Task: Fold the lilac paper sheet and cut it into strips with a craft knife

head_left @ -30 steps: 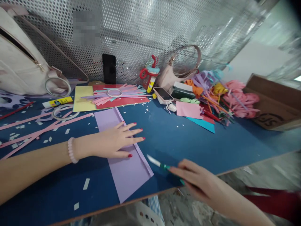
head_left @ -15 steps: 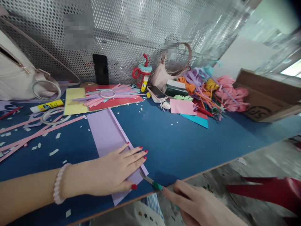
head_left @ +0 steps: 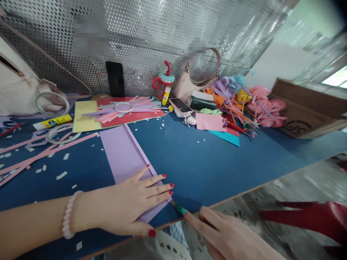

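My left hand (head_left: 130,206) lies flat with fingers spread on the near end of a long lilac paper sheet (head_left: 121,151) on the blue table (head_left: 206,162). The hand presses the sheet close to the table's front edge. My right hand (head_left: 230,238) is closed round a green-handled cutter (head_left: 177,207). The cutter's tip sits at the sheet's right edge, just below my left fingertips.
Pink paper strips (head_left: 40,151) and a tape ring (head_left: 62,131) lie at the left. Red and yellow card (head_left: 114,115) with cut strips, a glue stick (head_left: 52,122), a phone (head_left: 181,106) and a paper-flower pile (head_left: 244,104) line the back. A cardboard box (head_left: 309,115) stands right.
My left hand slid down the lilac sheet toward the near edge. My right hand brought the cutter's tip against the sheet's right edge, by my left fingertips.
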### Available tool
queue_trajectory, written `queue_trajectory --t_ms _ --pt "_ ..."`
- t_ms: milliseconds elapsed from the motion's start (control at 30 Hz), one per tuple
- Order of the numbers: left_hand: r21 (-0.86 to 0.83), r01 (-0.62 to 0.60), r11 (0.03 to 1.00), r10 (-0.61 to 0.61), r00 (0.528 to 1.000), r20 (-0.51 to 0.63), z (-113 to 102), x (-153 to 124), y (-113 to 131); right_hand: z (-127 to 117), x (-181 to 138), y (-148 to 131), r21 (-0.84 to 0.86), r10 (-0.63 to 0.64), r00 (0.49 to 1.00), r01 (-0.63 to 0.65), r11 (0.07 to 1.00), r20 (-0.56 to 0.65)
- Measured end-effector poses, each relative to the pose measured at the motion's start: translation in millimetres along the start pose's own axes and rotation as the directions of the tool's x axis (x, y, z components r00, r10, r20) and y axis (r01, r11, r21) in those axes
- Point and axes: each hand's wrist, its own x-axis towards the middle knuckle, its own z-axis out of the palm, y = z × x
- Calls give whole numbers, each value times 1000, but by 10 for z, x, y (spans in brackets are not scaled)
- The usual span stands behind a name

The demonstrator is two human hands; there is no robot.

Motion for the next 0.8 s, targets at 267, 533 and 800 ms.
queue_trajectory --t_ms 267,533,800 --pt "-11 4 1000 -3 995 99 -49 11 3 45 -46 -2 26 31 999 -31 999 23" --pt "-42 -10 999 11 999 31 -17 4 3 6 -42 15 34 46 998 -47 998 36" --pt "125 195 973 -198 980 12 -45 -80 -239 24 -79 104 -10 23 997 -22 1000 73"
